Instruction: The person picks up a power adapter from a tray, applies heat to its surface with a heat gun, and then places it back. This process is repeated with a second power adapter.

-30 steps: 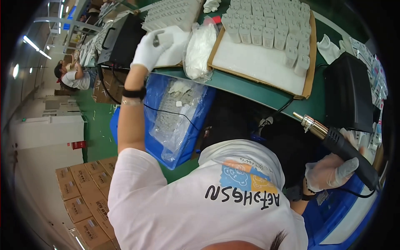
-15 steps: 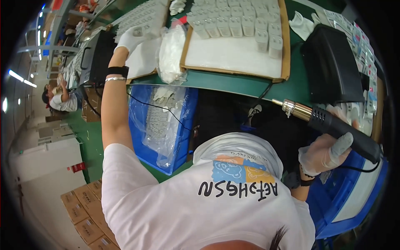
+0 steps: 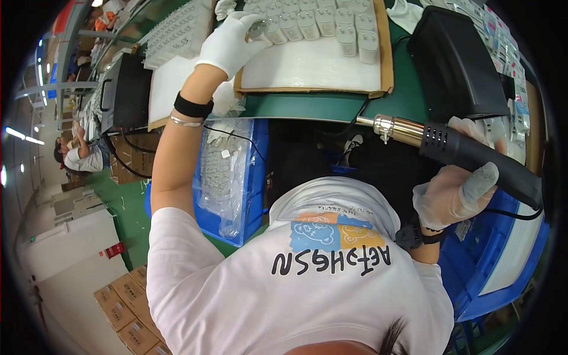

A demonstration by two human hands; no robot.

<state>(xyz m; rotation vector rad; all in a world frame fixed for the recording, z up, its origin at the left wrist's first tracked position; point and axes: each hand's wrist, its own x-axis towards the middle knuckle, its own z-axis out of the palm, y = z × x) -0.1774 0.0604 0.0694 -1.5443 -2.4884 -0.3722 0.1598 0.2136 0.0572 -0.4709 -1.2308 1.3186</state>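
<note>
My left hand (image 3: 232, 46), in a white glove, reaches over the right-hand tray (image 3: 307, 66). Its thumb and fingers curve round a clear-white plug adapter (image 3: 273, 32) at the left end of the front row; actual contact is hard to make out. Several more such adapters (image 3: 327, 22) stand in rows behind and beside it. In my right hand (image 3: 454, 198), wearing a translucent glove with a grey thumb cover, is a black hot-air gun (image 3: 467, 148). Its metal nozzle points left, just off the table's front edge.
Further left is another tray of adapters (image 3: 177, 36). A black box (image 3: 458, 62) sits at the right of the green table (image 3: 296, 106). Below are blue bins (image 3: 255, 171), the left holding bagged parts. Cables hang near the edge. Another person (image 3: 86, 151) works far left.
My left hand has moved right, from the left tray to the adapters on the right tray. The hot-air gun stays in my right hand. The whole view has shifted slightly.
</note>
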